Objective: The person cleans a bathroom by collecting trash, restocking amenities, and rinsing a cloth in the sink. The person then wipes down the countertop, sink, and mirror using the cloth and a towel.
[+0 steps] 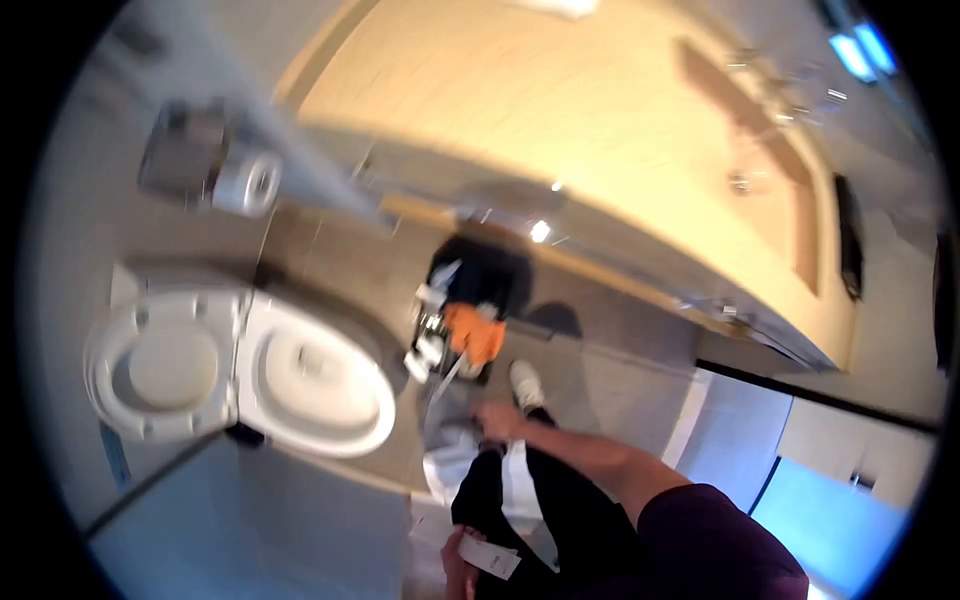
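My left hand [458, 562] is at the bottom of the view, its fingers closed around a small white printed packet [490, 557]. Further ahead, my right hand [497, 421] is closed on what looks like a thin whitish plastic bag [450, 468] hanging by my legs; motion blurs its outline. Just beyond that hand, a dark caddy [480, 270] stands on the floor. An orange cloth [474, 334] lies over it, and white bottles [428, 352] are crowded along its side.
A toilet [380, 425] with its lid and seat raised stands to the left. A toilet roll [250, 185] hangs on the wall. A long beige counter [520, 110] with a sink [775, 215] runs across the top right. My white shoe [525, 380] is on the tiled floor.
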A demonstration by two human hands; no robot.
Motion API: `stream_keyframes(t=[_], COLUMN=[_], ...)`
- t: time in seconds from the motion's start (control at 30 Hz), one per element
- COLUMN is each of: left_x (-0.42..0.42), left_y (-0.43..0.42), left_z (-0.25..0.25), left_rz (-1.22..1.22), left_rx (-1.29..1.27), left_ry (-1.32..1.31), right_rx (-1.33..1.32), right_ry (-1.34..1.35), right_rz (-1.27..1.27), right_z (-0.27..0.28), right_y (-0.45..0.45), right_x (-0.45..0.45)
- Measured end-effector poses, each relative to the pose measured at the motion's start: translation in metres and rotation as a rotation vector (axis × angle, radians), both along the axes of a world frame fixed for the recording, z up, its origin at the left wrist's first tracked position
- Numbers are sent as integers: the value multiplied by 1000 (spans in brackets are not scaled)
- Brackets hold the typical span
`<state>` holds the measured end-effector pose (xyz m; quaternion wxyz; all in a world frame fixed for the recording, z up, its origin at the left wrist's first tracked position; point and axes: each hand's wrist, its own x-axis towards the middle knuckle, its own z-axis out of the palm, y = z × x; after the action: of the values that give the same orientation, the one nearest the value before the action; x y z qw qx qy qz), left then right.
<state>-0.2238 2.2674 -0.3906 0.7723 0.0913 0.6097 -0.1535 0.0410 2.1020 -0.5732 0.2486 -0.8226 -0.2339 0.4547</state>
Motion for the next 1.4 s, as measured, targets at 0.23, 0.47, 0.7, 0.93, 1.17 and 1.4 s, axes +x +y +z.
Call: stream_keyframes(t=[0.23, 0.47, 0.7, 0.93, 1.17, 1.4], left_x=[132, 257, 334, 372, 402, 462], left_y=[-47, -162, -302, -464, -558, -635], left_z=[39, 202, 271, 329, 334, 312], left_rz=[-364, -1021, -1136, -1281, -1395, -1494], left_rx=[-166, 305, 41, 64, 44, 35], left_ry=[-348, -782, -865, -1084, -1121, -1096], right_rx=[253, 327, 808, 780, 783, 608], right_ry=[253, 46, -225, -439, -458, -325], right_rz=[-357, -1059, -1537, -1710, -1792, -1693], right_z=[255, 380, 408, 473, 487, 487], right_y=[-118, -157, -264, -418, -509, -606], right_x=[-58, -74, -52, -28, -9, 37])
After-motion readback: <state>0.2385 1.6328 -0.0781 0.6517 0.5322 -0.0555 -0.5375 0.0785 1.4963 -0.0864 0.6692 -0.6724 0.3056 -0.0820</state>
